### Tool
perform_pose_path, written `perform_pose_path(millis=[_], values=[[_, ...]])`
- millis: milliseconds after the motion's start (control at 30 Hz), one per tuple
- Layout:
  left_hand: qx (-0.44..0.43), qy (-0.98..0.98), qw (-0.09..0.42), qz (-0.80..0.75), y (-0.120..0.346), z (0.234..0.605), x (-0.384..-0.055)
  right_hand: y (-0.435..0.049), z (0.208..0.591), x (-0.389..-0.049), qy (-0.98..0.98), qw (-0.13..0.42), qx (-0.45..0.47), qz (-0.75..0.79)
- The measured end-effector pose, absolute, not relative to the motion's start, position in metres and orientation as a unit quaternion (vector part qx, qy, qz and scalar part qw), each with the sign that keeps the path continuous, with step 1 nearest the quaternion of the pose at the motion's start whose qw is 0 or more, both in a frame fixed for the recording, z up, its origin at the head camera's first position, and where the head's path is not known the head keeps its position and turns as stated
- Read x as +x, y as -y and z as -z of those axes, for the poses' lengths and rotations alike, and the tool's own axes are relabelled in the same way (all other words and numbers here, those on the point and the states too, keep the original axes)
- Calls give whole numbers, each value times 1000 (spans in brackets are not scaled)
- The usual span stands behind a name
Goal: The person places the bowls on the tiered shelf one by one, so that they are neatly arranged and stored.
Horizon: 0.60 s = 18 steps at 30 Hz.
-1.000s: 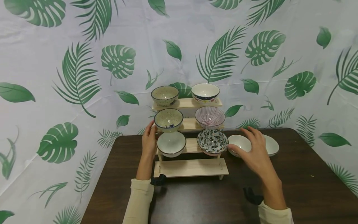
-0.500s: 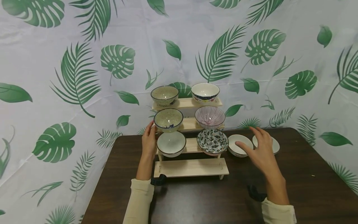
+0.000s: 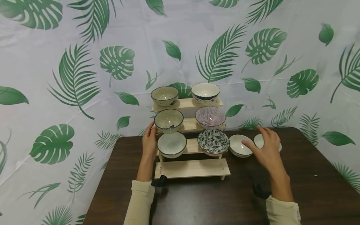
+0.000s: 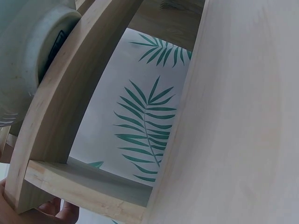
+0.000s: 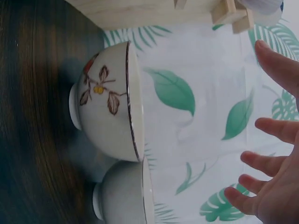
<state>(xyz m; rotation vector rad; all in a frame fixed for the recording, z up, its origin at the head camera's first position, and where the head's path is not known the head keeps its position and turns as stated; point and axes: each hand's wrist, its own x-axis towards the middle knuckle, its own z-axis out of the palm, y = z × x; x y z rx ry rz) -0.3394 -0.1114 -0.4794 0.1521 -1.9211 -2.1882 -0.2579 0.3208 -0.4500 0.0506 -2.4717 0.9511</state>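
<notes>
My left hand [image 3: 149, 143] holds the left side of a tiered wooden stand [image 3: 192, 168]. In the left wrist view, its fingers [image 4: 69, 213] curl behind the stand's side piece. My right hand [image 3: 268, 151] is spread, with nothing in it, over the right part of the table. Beneath and beside it are a white bowl with a printed branch [image 5: 112, 102] and a plain white bowl [image 5: 124, 196], both upright on the table; the hand partly hides the plain one in the head view. Nearest the left hand are a speckled bowl [image 3: 168, 120] and a white bowl [image 3: 172, 144].
Also on the stand are another speckled bowl [image 3: 165, 95], a white bowl with a dark patterned outside [image 3: 206, 91], a purple-striped bowl [image 3: 210, 117] and a black-and-white leaf-patterned bowl [image 3: 213, 142]. A leaf-print cloth [image 3: 180, 28] hangs behind the dark table [image 3: 197, 200].
My right hand has moved right, away from the stand, from beside the branch-printed bowl to in front of the plain white bowl. The left hand stays at the stand.
</notes>
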Motion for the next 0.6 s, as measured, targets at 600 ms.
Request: perform_pose_path(millis=[600], values=[[55, 656, 111, 744, 112, 480, -340, -343, 467, -268, 920, 216, -37, -326]])
